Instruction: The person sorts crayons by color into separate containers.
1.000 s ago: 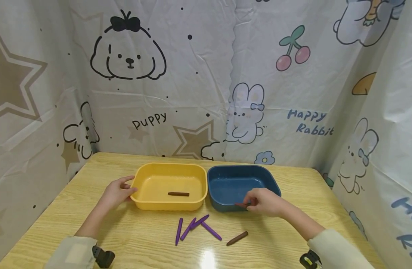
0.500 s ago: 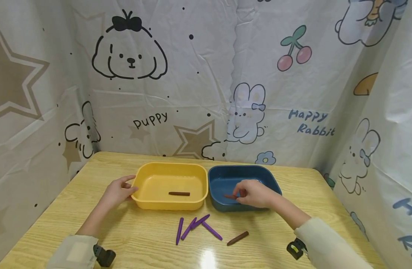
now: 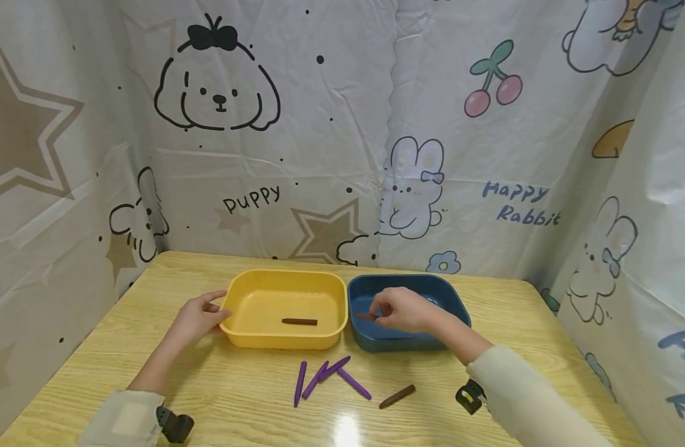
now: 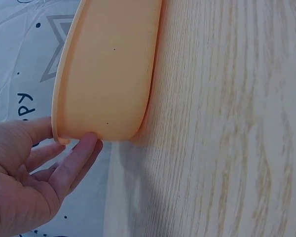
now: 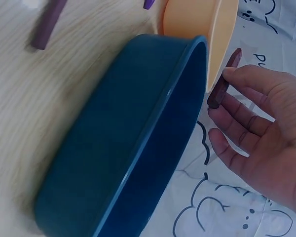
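Note:
My right hand pinches a brown crayon between thumb and fingertips, above the blue bin. In the right wrist view, that crayon is clear of the bin's rim. At the left end of the yellow bin, my left hand grips the rim, thumb at the edge and fingers against the outer end wall. Inside the yellow bin lies another brown crayon. One more brown crayon, the front one, rests on the table.
Several purple crayons lie in front of the bins, some touching. The two bins stand side by side on the wooden table. A printed curtain hangs behind the table and at its sides.
My right hand has moved left and slightly farther back with the brown crayon, from the blue bin's front rim to above its left part. My left hand stays on the yellow bin.

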The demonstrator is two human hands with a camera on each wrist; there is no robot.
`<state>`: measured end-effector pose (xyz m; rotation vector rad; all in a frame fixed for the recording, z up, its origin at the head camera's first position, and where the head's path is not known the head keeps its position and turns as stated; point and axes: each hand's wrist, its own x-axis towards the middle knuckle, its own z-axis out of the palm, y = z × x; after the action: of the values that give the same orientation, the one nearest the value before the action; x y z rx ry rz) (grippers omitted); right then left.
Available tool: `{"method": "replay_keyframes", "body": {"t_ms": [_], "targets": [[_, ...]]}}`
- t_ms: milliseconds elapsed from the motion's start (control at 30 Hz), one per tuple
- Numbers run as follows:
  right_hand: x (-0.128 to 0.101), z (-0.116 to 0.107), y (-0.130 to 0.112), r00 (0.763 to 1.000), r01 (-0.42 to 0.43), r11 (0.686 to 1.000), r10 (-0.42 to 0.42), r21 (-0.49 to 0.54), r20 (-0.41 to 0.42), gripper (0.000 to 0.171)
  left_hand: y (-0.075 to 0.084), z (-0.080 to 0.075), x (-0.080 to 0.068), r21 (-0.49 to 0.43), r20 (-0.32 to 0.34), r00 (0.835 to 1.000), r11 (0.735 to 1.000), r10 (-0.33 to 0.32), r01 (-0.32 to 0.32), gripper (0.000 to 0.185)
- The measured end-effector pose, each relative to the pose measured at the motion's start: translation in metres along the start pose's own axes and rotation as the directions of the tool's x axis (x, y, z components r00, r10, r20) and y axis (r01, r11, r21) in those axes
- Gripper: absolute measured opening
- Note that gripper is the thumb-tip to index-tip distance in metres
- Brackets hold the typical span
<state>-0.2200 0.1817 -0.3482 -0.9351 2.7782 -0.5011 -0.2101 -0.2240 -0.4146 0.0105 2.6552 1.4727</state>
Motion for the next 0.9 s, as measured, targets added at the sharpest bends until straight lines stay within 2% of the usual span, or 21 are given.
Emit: {"method": "replay_keyframes", "body": {"t_ms": [900], "targets": [[0.054,0.012,-0.030,0.998,0.066,0.991,-0.064,-0.115,0.023,0.010,0.000,0.001,0.000,0.000,-0.007,1.000,1.000,-0.004,0.004,0.058]]}}
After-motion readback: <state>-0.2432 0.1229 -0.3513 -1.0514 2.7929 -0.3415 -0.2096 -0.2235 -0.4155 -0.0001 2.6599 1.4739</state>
